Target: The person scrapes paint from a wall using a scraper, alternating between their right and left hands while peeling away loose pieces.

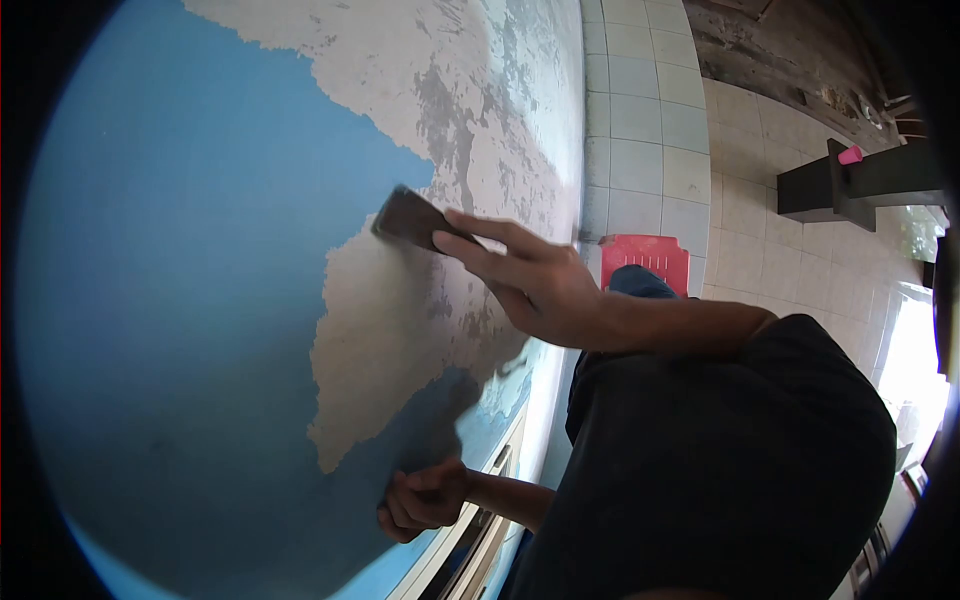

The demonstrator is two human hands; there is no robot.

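The view lies on its side, with my body at the right. A dark, flat rectangular scraper (408, 216) is gripped at one end by the fingers of my right hand (540, 275). Its far edge meets the wall where blue paint (190, 220) borders a bare pale patch (375, 330). The blade is slightly blurred. My left hand (425, 498) is curled into a loose fist close to the blue part of the wall, below the pale patch; nothing sticks out of it.
A red plastic stool (645, 258) stands by my leg on a tiled ledge (635, 125). Beside my left wrist runs a light window or door frame (470, 540). Farther off, a pink cup (850, 155) sits by a dark bench (890, 175).
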